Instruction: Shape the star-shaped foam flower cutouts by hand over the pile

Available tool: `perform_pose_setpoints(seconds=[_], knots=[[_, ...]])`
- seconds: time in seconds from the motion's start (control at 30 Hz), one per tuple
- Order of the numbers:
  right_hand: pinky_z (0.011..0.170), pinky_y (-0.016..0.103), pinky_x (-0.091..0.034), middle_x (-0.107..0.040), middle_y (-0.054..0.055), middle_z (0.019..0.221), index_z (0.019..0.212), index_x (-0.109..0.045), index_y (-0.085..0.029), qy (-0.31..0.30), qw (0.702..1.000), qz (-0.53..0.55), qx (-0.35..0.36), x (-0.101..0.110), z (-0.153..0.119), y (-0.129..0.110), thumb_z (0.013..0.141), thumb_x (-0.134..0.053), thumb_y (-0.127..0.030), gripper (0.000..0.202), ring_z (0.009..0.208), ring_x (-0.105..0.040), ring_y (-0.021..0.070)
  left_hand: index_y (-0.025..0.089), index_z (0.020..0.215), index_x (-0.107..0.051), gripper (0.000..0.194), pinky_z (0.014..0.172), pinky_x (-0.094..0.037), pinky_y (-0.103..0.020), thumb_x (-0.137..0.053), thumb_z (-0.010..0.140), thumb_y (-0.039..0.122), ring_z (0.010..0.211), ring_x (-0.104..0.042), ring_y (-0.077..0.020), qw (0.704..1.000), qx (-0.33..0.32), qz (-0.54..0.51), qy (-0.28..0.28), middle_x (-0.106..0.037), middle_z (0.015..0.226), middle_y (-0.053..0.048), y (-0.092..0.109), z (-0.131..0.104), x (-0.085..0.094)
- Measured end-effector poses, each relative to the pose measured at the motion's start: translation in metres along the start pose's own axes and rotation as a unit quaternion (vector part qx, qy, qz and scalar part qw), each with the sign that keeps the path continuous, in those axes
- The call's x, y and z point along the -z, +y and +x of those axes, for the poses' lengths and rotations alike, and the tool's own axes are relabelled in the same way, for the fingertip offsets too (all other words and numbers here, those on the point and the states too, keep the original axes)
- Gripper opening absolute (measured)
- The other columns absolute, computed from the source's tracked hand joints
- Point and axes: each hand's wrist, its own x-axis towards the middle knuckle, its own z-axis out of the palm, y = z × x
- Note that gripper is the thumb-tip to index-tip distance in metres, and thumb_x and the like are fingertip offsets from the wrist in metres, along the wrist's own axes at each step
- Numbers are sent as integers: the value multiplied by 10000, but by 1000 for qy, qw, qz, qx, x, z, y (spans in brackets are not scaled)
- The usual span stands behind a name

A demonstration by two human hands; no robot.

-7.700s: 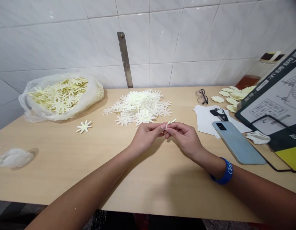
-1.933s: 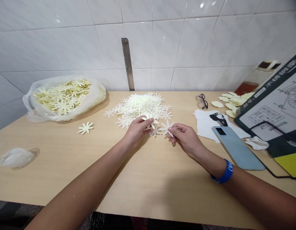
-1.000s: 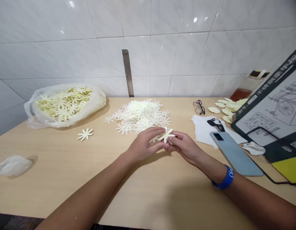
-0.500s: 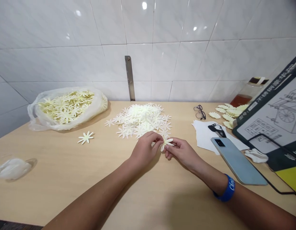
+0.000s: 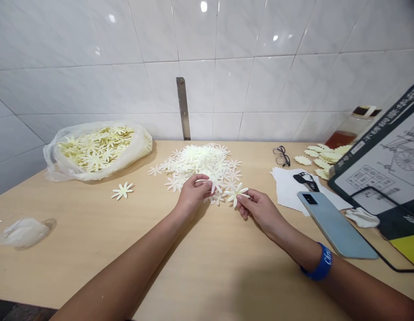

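Between the thumb and fingers of my right hand is a pale cream flower cutout with long narrow petals, held face up just above the table. My left hand is closed in a pinch at the front of a heap of white flower cutouts; a white flower cutout shows at its fingertips. Part of the heap is hidden behind that hand. To the left, a single cream flower lies by itself on the table.
An open plastic bag full of yellowish flower cutouts lies at the back left. Crumpled clear plastic is at the left. On the right are a phone, white paper, eyeglasses, scalloped pieces, a jar and a box.
My hands have moved apart. The left has left the cream flower and shifted left to pinch a white flower at the heap, while the right keeps the cream flower, slightly further right.
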Motion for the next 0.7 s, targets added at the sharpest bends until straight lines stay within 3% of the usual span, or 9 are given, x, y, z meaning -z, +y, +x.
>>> perform_pose_setpoints(seconds=[0.13, 0.23, 0.37, 0.43, 0.5, 0.6, 0.7], knots=[[444, 241, -407, -580, -4, 602, 662, -595, -171, -5, 1000, 12, 5, 1, 1, 1, 766, -701, -517, 376, 488, -491, 97, 185, 955, -622, 281, 771, -517, -291, -718, 712, 289, 648, -586, -104, 997, -26, 68, 11, -588, 652, 31, -3, 1, 4], [435, 238, -402, -574, -6, 592, 655, -593, -171, -9, 1000, 21, 2, 1, 2, 2, 760, -709, -522, 385, 481, -486, 95, 206, 987, -650, 242, 774, -522, -326, -655, 763, 298, 747, -626, -158, 979, -83, 184, 29, -644, 754, -15, -7, 5, 8], [428, 238, -400, -574, -4, 584, 648, -595, -168, -20, 1000, 18, 8, 0, 1, 1, 765, -707, -519, 387, 471, -483, 95, 226, 932, -702, 170, 981, -451, -399, -570, 828, 257, 1136, -576, -242, 897, -250, 357, 71, -641, 1193, -75, -6, 5, 11], [427, 242, -400, -573, -4, 581, 648, -596, -167, -27, 1000, 9, 14, -1, 0, 1, 767, -707, -512, 381, 464, -477, 94, 217, 896, -714, 188, 1022, -424, -395, -536, 864, 269, 1178, -556, -245, 874, -300, 376, 63, -630, 1226, -77, -5, 0, 7], [438, 246, -406, -573, -7, 585, 664, -603, -167, -35, 999, 1, 19, -3, -1, 1, 769, -710, -494, 360, 468, -478, 96, 205, 913, -716, 221, 936, -480, -345, -524, 884, 311, 1051, -619, -221, 895, -286, 343, 9, -684, 1093, -78, -4, -6, 1], [499, 262, -448, -582, -6, 607, 728, -635, -165, -62, 998, 5, 31, -4, -2, 1, 770, -720, -469, 318, 517, -518, 112, 197, 959, -713, 224, 731, -514, -264, -604, 832, 347, 866, -650, -188, 933, -195, 281, -107, -713, 962, -60, -5, -14, -9], [600, 299, -505, -648, 27, 700, 815, -664, -166, -91, 995, 44, 22, -5, -3, 1, 755, -738, -460, 310, 611, -592, 142, 170, 788, -691, 163, 659, -475, -242, -629, 802, 320, 714, -610, -149, 950, -149, 253, -106, -679, 779, -35, -6, -17, -15]])
